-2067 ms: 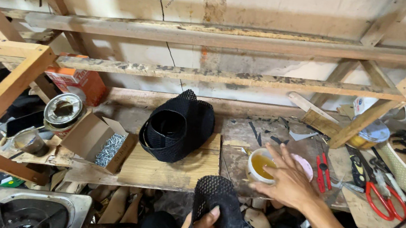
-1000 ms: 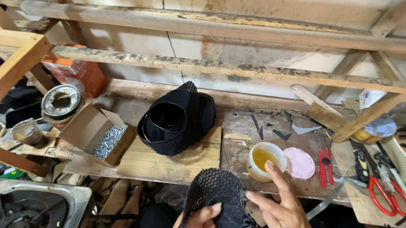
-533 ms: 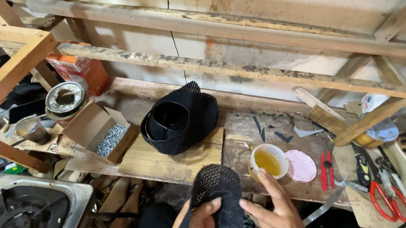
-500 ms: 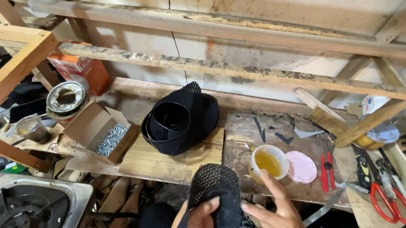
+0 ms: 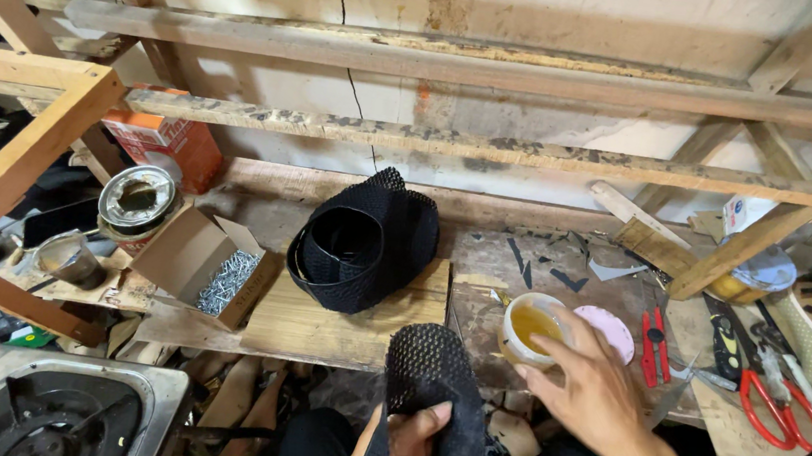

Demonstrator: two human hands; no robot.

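Fingers of the right hand (image 5: 590, 393) spread loosely over a small tub of yellow liquid (image 5: 529, 328) on the worktop (image 5: 345, 327), touching its rim. Low at centre, the left hand (image 5: 409, 442) grips a black mesh piece (image 5: 431, 376), held upright just beside the tub.

View from the camera on my head: it looked down and forward over my workbench (image 5: 344, 337), close enough that my hands filled the lower edge. Taking the black mesh bag (image 5: 364, 244) at centre as landmark, the wooden shelf rails (image 5: 455, 143) ran above it, the open box of nails (image 5: 211, 268) lay left, and the red-handled scissors (image 5: 770, 397) lay far right. No second view was recorded.
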